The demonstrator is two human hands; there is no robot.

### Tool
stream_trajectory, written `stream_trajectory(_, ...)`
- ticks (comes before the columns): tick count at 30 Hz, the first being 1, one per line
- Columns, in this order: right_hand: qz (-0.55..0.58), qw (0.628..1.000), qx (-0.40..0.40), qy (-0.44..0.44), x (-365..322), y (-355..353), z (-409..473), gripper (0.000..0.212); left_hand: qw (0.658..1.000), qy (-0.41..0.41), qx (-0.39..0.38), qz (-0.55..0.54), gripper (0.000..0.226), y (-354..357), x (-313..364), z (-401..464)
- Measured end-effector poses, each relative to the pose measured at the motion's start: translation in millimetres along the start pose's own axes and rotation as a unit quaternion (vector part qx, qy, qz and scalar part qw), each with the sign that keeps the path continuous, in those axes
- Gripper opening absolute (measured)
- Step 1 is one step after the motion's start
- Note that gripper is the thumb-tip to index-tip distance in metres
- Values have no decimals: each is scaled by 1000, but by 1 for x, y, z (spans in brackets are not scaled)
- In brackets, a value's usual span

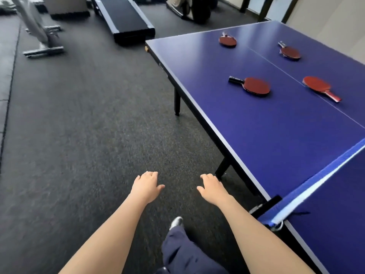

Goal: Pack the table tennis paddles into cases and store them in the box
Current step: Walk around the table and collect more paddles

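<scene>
Several red table tennis paddles lie flat on the blue table [276, 135]. One with a black handle [254, 85] is nearest the left edge, one with a red handle [320, 87] lies right of it, and two more [227, 40] [290, 52] lie farther back. My left hand [147, 185] and my right hand [212, 187] hang over the dark floor, left of the table, fingers loosely curled and holding nothing. No cases or box are in view.
The net [308, 192] crosses the table at the lower right, clamped to its edge. A black treadmill [124, 18] and a grey exercise machine [39, 32] stand on the floor at the back. My leg and shoe [176, 222] show below.
</scene>
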State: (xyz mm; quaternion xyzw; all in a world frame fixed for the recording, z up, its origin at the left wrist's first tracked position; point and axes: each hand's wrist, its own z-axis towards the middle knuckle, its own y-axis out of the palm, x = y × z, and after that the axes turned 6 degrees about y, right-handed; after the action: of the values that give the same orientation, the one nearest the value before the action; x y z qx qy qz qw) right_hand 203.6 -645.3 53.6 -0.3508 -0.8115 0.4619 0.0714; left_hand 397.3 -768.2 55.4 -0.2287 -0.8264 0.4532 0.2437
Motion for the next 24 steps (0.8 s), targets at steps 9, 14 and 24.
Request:
stream_trajectory(9,111,992,21,61,4,-45,100,54,997,61,5,55,65,-79,11,134)
stream_trajectory(14,161,978,59,118,37,-82,127,53,987,135,8,86,63,-114,57,204)
stream_trajectory(24,292,896,142,302,127,-136,181,51,923,363,-18,127,67,-152,196,361)
